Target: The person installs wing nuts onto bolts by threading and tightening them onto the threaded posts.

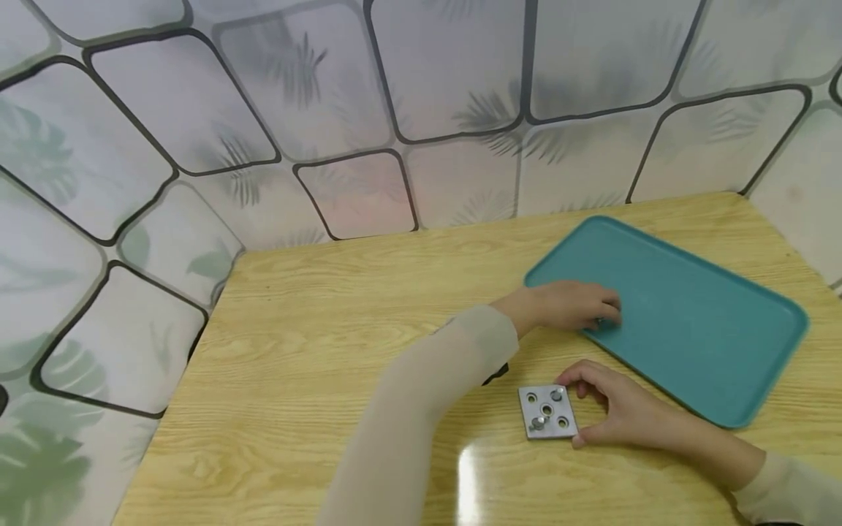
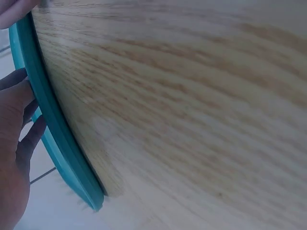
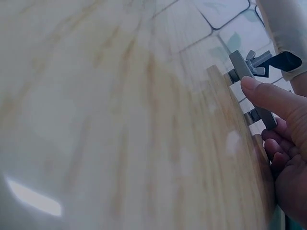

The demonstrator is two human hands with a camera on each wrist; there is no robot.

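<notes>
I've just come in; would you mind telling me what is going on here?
At a wooden table, a person's right hand grips the edges of a square metal plate that has two fasteners and three open holes. The left hand is over the near edge of a teal tray; whether it holds anything is unclear.

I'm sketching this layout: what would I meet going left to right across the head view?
Left sleeve, plate, right hand, right sleeve. The tray and left hand overlap others, so they are left out.
</notes>
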